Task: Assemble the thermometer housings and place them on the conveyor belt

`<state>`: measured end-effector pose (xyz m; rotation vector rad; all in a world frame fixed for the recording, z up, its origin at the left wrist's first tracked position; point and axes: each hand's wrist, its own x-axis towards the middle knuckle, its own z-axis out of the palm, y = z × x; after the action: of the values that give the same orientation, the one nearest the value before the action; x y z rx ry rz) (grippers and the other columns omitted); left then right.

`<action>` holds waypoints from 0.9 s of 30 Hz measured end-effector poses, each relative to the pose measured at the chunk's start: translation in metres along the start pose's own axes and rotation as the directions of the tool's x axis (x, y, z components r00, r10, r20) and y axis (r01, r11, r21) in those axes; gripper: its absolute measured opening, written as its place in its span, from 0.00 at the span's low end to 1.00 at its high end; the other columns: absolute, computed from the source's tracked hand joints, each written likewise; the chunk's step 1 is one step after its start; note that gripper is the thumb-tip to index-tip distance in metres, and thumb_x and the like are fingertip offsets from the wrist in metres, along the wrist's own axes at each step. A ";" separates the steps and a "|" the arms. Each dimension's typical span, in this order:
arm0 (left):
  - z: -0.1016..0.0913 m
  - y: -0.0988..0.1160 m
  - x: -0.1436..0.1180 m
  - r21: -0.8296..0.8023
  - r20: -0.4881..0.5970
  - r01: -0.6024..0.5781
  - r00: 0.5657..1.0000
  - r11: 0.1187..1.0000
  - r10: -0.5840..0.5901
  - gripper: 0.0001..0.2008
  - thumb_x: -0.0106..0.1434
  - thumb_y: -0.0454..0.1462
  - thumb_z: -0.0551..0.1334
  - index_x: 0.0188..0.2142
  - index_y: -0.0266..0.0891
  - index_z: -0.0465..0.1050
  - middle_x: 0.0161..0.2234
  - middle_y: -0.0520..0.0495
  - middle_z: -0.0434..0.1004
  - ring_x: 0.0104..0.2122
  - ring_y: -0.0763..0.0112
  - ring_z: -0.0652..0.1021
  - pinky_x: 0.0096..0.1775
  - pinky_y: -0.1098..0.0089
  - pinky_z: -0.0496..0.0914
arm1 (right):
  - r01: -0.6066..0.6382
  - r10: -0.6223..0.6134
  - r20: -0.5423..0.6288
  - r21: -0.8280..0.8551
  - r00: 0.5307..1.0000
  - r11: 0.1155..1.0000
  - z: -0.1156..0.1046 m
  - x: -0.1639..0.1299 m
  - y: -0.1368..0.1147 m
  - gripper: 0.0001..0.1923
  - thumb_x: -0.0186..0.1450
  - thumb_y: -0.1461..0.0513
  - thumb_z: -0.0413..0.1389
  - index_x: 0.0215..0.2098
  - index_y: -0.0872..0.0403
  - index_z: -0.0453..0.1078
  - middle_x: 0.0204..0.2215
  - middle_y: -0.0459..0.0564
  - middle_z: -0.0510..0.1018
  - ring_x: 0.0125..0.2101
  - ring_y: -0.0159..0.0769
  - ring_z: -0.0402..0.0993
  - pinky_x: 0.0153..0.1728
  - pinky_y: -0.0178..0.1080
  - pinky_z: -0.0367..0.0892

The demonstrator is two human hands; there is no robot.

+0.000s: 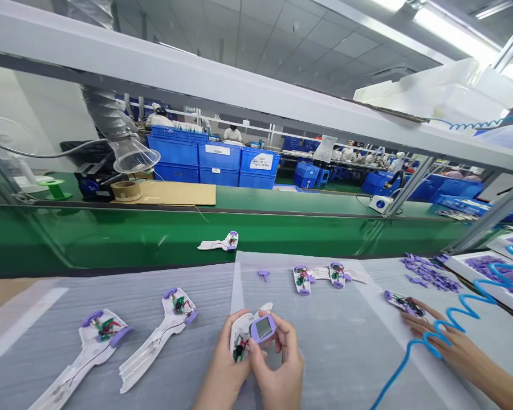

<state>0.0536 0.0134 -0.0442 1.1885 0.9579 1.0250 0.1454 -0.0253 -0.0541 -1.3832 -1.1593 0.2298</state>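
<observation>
In the head view, my left hand [227, 364] is grasping a white casing [239, 329] with red wires inside. My right hand [281, 364] is gripping a purple-framed display [263, 328], which overlaps the casing; whether it is seated, I cannot tell. Both are over the tabletop [337, 341]. At left lie two open housings [170, 326]. At right, another person's hand [455, 344] touches one similar unit [398, 299], near scattered purple parts [430, 273].
</observation>
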 end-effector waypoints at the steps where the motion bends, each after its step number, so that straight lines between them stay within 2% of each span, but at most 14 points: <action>1: 0.001 0.001 0.002 -0.010 -0.025 -0.012 1.000 1.000 0.012 0.30 0.48 0.40 0.67 0.50 0.38 0.61 0.41 0.44 0.75 0.39 0.60 0.77 0.41 0.66 0.72 | -0.009 0.009 -0.006 0.003 1.000 1.000 0.000 0.001 -0.001 0.20 0.60 0.61 0.56 0.51 0.55 0.61 0.40 0.57 0.76 0.31 0.41 0.75 0.29 0.40 0.70; 3: 0.002 0.005 0.006 0.023 -0.075 -0.075 0.994 0.997 0.076 0.30 0.47 0.39 0.67 0.50 0.39 0.62 0.45 0.42 0.73 0.44 0.58 0.75 0.45 0.64 0.70 | -0.033 0.033 -0.003 0.011 0.999 0.999 -0.001 0.005 -0.004 0.20 0.59 0.61 0.56 0.49 0.55 0.63 0.39 0.55 0.76 0.33 0.41 0.73 0.32 0.40 0.70; 5: 0.001 0.012 0.007 0.109 -0.080 -0.141 0.985 0.984 0.150 0.26 0.47 0.37 0.67 0.47 0.39 0.66 0.45 0.43 0.71 0.45 0.56 0.74 0.46 0.61 0.69 | -0.043 0.042 0.042 0.025 0.998 0.999 -0.005 0.011 -0.008 0.19 0.57 0.62 0.57 0.47 0.54 0.66 0.37 0.52 0.76 0.33 0.39 0.72 0.33 0.38 0.69; 9: -0.001 0.022 0.003 0.240 -0.003 -0.286 0.955 0.928 0.295 0.21 0.48 0.37 0.68 0.43 0.41 0.70 0.42 0.44 0.67 0.44 0.56 0.73 0.45 0.60 0.71 | -0.031 0.022 0.119 0.073 0.993 0.997 -0.010 0.015 -0.016 0.20 0.56 0.63 0.57 0.47 0.53 0.69 0.36 0.48 0.76 0.32 0.37 0.71 0.35 0.36 0.68; 14: 0.000 0.021 -0.002 0.203 0.099 -0.326 0.945 0.923 0.312 0.19 0.55 0.36 0.63 0.47 0.44 0.67 0.43 0.46 0.62 0.43 0.59 0.73 0.40 0.64 0.74 | -0.021 0.004 0.108 0.155 0.994 0.988 -0.010 0.011 -0.017 0.20 0.59 0.63 0.56 0.50 0.52 0.68 0.40 0.49 0.76 0.35 0.37 0.70 0.37 0.36 0.68; 19: -0.004 0.027 -0.003 0.304 0.124 -0.367 0.930 0.879 0.346 0.19 0.56 0.36 0.64 0.47 0.43 0.67 0.43 0.45 0.63 0.44 0.59 0.72 0.43 0.64 0.71 | 0.038 -0.058 0.149 0.139 0.987 0.990 -0.013 0.014 -0.018 0.21 0.60 0.62 0.56 0.52 0.51 0.68 0.36 0.50 0.75 0.32 0.38 0.68 0.35 0.38 0.68; 23: -0.009 0.028 -0.004 0.383 0.166 -0.401 0.916 0.832 0.365 0.17 0.60 0.37 0.62 0.49 0.45 0.65 0.44 0.45 0.64 0.45 0.59 0.72 0.43 0.66 0.71 | 0.104 -0.122 0.165 0.115 0.979 0.988 -0.014 0.013 -0.019 0.22 0.64 0.58 0.55 0.57 0.49 0.64 0.39 0.51 0.72 0.37 0.40 0.69 0.37 0.40 0.69; 27: -0.015 0.025 -0.004 0.449 0.213 -0.473 0.881 0.758 0.423 0.17 0.62 0.38 0.59 0.51 0.46 0.64 0.45 0.44 0.67 0.44 0.60 0.73 0.41 0.68 0.71 | 0.160 -0.167 0.152 0.057 0.974 0.985 -0.012 0.008 -0.018 0.22 0.66 0.55 0.52 0.58 0.47 0.63 0.40 0.53 0.66 0.40 0.41 0.68 0.40 0.42 0.69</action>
<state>0.0353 0.0156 -0.0215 1.9538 0.8970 1.1126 0.1495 -0.0315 -0.0323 -1.2397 -1.3833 0.2479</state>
